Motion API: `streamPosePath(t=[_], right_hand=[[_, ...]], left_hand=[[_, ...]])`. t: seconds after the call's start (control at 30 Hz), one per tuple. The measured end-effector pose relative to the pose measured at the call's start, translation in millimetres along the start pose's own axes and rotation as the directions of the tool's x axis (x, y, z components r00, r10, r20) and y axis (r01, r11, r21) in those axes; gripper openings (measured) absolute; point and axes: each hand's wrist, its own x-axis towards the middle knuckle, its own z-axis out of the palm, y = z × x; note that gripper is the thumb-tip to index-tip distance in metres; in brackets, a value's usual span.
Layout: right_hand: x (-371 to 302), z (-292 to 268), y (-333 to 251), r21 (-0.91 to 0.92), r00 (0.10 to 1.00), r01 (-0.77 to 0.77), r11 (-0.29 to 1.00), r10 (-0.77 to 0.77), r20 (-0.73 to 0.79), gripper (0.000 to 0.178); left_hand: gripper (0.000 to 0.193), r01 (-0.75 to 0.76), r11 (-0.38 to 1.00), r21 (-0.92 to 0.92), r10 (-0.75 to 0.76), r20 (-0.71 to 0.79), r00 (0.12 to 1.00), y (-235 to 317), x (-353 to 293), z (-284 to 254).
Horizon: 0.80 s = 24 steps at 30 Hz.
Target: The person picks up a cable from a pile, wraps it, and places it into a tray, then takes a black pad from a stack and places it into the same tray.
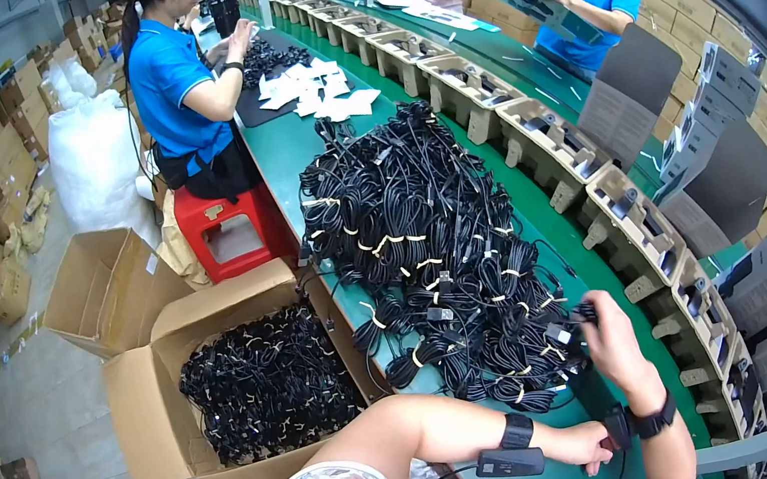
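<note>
Just left of the right hand (pixel 612 343) and ahead of the left hand (pixel 586 446), a heap of tied cables (pixel 415 244) lies on the workbench (pixel 272 151); packets (pixel 317 83) lie beyond it, moulded trays (pixel 596 232) line the right, and a cable-filled carton (pixel 145 421) stands left of both hands

Head-worn, the view (wide fisheye) faces down toward the hands (pixel 611 340).

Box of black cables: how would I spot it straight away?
Find the long green table heaped with black cables. Left of that heap sits an open brown carton. Cable bundles fill it, while the neighbouring carton just beyond shows none.
</note>
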Motion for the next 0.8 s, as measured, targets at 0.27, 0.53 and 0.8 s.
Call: streamPosePath(t=[0.27,0.53,0.8], right_hand=[[-103.1,-33.8,-22.8,0.832,0.741,-0.302,0.466,0.664,-0.102,0.022],[-167.5,-26.2,-10.6,0.552,0.69,-0.495,0.671,0.69,-0.22,0.025],[-176.6,-30.0,15.2,0.177,0.772,-0.588,0.789,0.613,-0.169,0.048]], left_hand=[[0.048,-0.21,0.83,-0.517,0.155,-0.148,0.977,79.8,-44.0,11.1],[0.015,-0.241,0.828,-0.505,0.1,-0.29,0.952,57.2,-5.3,-23.1],[0.029,-0.145,0.743,-0.653,0.093,-0.113,0.989,53.0,25.6,-33.0]])
